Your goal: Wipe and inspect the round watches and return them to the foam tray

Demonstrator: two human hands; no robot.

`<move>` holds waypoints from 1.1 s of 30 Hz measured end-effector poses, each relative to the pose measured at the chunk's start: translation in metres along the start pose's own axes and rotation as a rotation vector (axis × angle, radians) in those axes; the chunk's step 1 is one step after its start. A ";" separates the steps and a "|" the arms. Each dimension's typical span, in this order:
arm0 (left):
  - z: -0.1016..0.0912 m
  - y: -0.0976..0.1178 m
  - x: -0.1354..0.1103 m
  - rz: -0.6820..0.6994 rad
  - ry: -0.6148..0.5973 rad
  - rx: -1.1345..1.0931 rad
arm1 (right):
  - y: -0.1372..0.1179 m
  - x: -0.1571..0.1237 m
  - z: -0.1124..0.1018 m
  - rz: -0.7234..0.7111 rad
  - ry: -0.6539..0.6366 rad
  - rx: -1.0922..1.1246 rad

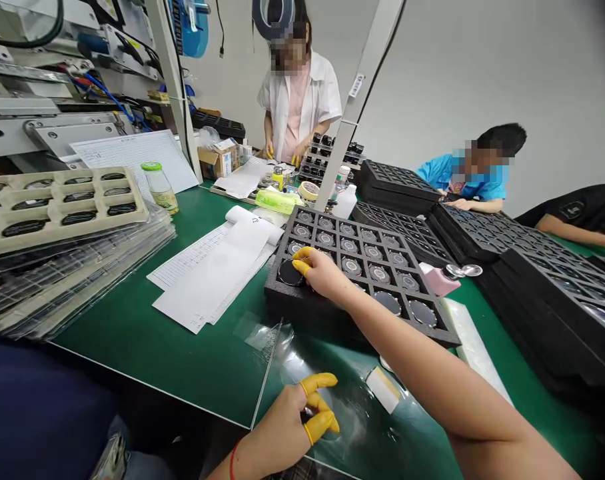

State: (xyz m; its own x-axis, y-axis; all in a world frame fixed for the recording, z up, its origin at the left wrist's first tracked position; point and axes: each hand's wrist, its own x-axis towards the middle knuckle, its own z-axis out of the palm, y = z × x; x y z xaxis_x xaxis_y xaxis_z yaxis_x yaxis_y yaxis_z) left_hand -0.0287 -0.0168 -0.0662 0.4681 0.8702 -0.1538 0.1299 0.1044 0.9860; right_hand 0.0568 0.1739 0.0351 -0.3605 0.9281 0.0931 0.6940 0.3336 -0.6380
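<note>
My right hand (320, 272), with yellow finger cots, reaches to the near left corner of a black foam tray (322, 307). Its thumb and finger close on the edge of a round black watch-like piece (289, 272) in a corner cell. Other round watch-like pieces (351, 266) fill cells of the tray, and two dark glossy ones (422, 313) sit along its near side. Lower down, my left hand (295, 420) hovers over clear plastic film (352, 407). Its yellow-tipped fingers are bent and apart, and I see nothing certain between them.
White papers (215, 270) lie left of the tray. Stacked plastic trays (82, 267) and a green-lidded jar (160, 187) stand farther left. A pink pump bottle (440, 279) and more black foam trays (547, 300) are on the right. Two co-workers (297, 100) (475, 170) sit or stand across the table.
</note>
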 end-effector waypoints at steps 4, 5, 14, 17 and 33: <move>-0.005 0.006 -0.001 -0.038 -0.028 0.017 | -0.004 -0.015 -0.001 -0.021 0.018 -0.226; -0.006 0.007 -0.002 -0.057 -0.034 0.024 | -0.005 -0.019 -0.001 -0.029 0.020 -0.276; -0.008 -0.004 -0.003 -0.130 -0.071 0.046 | 0.009 0.018 -0.027 -0.030 0.153 -0.431; -0.010 -0.004 -0.003 -0.210 -0.084 0.024 | 0.019 0.045 -0.018 0.058 0.155 -0.409; 0.004 -0.010 0.004 0.020 0.036 -0.492 | 0.005 -0.020 -0.023 -0.170 0.363 -0.144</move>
State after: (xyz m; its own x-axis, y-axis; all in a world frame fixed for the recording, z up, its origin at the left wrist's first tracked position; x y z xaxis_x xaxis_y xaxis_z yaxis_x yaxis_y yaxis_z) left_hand -0.0251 -0.0161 -0.0774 0.4345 0.8895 -0.1413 -0.3110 0.2953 0.9034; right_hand 0.0816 0.1610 0.0478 -0.2522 0.8473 0.4674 0.7328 0.4827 -0.4796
